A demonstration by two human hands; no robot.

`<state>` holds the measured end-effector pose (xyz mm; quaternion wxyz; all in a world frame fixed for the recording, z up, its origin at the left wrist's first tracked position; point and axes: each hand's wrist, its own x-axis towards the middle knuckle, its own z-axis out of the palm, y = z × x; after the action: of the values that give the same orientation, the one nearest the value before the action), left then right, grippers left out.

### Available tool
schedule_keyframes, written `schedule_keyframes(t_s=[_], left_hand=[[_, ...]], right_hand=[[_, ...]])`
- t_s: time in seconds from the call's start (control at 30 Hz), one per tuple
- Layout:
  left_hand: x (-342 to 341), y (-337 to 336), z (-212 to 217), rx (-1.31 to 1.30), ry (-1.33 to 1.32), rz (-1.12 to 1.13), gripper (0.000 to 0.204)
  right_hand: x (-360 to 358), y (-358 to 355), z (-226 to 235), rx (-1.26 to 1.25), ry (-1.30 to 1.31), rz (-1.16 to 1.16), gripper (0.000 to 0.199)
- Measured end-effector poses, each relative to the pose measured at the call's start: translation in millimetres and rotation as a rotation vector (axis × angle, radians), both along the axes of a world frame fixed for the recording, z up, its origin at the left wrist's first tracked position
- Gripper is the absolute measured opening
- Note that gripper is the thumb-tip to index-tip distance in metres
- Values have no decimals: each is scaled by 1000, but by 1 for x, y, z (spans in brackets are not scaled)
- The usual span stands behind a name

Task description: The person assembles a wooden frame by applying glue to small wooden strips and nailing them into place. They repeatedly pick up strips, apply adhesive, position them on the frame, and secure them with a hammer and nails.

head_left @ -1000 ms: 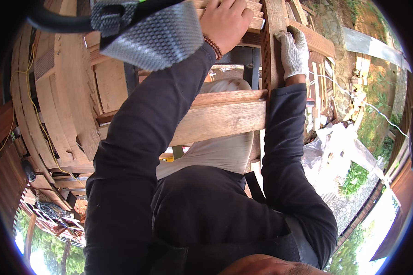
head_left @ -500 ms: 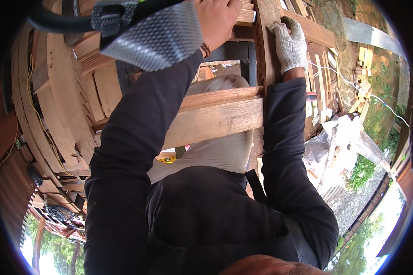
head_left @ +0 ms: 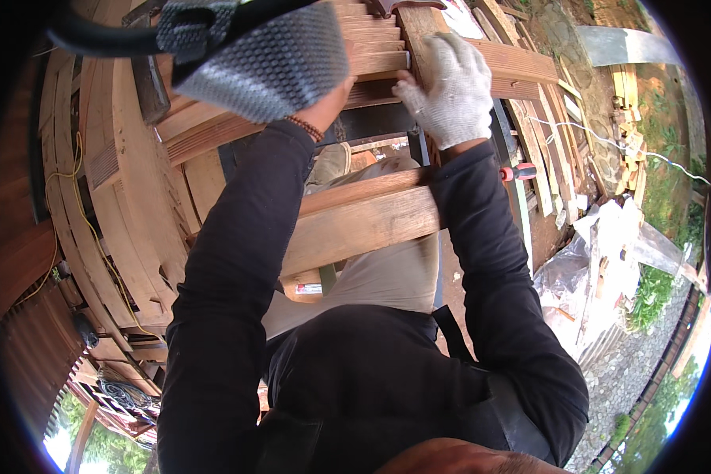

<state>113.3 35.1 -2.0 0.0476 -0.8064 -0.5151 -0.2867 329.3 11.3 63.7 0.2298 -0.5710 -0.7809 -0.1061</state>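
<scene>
I am on a wooden ladder, looking down my dark-sleeved body. My right hand (head_left: 450,91), in a white knit glove, is wrapped around the ladder's right upright rail (head_left: 423,31) near the top of the picture. My left hand (head_left: 333,99) reaches up beside a rung (head_left: 379,63). A grey mesh pad (head_left: 268,63) close to the camera hides most of it, leaving only the wrist with a bead bracelet in sight. A broad wooden rung (head_left: 355,225) crosses in front of my chest.
A red-handled tool (head_left: 518,171) sticks out by the right rail. Curved wooden planks (head_left: 126,205) and a yellow cord (head_left: 79,213) fill the left side. Below on the right lie stacked lumber (head_left: 545,150), crumpled plastic sheeting (head_left: 608,253), gravel and grass.
My left hand, plainly visible on a rung before, has slipped behind the grey mesh pad. My gloved right hand has shifted left on the rail, and more rungs show above.
</scene>
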Motion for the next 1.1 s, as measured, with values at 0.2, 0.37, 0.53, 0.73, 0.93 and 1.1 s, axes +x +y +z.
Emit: schedule_keyframes(t_s=[0.2,0.37,0.53,0.73,0.93,1.1], left_hand=[[-39,1,-9,-178,-51,-121,52],[-42,5,-7,-141,-129,-223,49],[-40,5,-6,-157,-160,-268,48],[-40,6,4,-164,-126,-266,46],[-34,4,7,-126,-135,-205,47],[-34,3,3,-118,-85,-159,49]], right_hand=[[-61,48,-13,-303,-233,314,40],[-57,39,-28,-156,-107,339,32],[-52,36,-36,-162,-3,339,28],[-55,32,-29,-138,-34,322,24],[-74,-12,-14,-299,225,51,41],[-95,-22,-51,-841,1655,-415,45]])
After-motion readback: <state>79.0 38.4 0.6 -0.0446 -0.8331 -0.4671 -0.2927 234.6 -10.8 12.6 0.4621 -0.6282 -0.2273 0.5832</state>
